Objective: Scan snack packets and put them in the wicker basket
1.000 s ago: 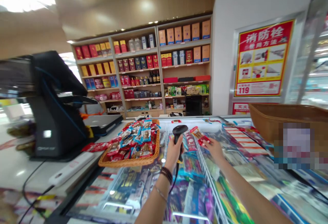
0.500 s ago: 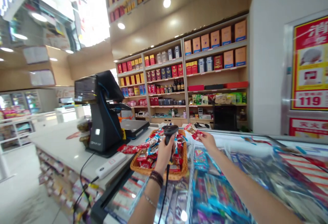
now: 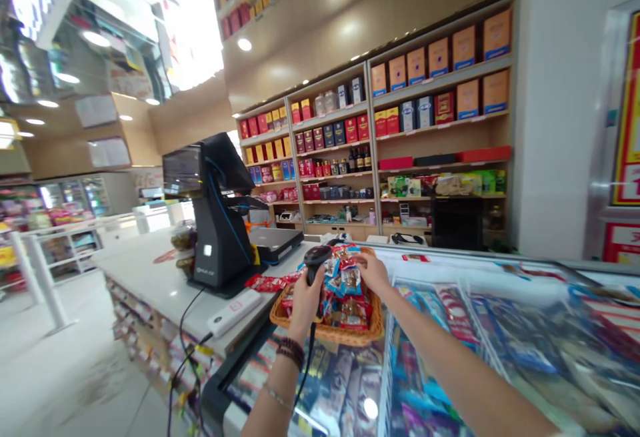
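Observation:
My left hand (image 3: pixel 306 297) is wrapped round the handle of a black barcode scanner (image 3: pixel 318 256), whose head tilts up over the left part of a wicker basket (image 3: pixel 325 334). Its cable hangs down past my wrist. Red, blue and clear snack packets (image 3: pixel 354 311) fill the basket. At the basket's back right side, my right hand (image 3: pixel 373 273) has its fingertips pinched on the edge of a red snack packet (image 3: pixel 345 255), close to the scanner head. The fingers partly cover that packet.
Beneath the basket is a glass-topped freezer (image 3: pixel 430 363) full of packaged goods. A black checkout terminal (image 3: pixel 220 223) and a white power strip (image 3: pixel 235 311) stand on the left counter (image 3: pixel 135 267). A small red-and-white piece (image 3: pixel 415 258) lies on the freezer's far edge.
My right hand has moved left with the snack packet, from beside the basket to over its back edge. The scanner has shifted slightly left, and the view has turned right.

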The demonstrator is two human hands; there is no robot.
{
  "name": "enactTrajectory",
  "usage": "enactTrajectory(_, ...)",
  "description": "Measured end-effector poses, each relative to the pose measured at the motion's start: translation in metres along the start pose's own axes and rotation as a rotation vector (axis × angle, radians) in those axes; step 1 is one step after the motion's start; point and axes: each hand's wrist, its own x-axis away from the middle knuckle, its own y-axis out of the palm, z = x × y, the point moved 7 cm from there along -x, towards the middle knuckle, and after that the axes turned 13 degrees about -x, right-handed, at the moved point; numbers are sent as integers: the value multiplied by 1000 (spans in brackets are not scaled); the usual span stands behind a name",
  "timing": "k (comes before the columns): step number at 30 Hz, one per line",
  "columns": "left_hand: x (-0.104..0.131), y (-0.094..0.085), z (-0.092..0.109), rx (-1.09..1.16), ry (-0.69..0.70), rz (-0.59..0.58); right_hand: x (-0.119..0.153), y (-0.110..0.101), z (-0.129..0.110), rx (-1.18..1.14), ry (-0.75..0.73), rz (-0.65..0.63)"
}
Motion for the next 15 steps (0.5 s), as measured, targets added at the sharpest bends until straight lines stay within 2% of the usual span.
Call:
enactTrajectory(3, 7, 17, 7, 17, 7, -39, 26, -30, 4, -22, 21, -15)
enactTrajectory(7, 23, 57, 28, 76, 25, -165, 73, -99, 16, 49, -7, 49)
enactTrajectory(11, 47, 110, 52, 149, 56, -304, 129, -191, 45, 218, 53, 148)
enactTrajectory(15, 75, 166, 69, 174, 94, -401, 186, -304, 69, 468, 184, 355)
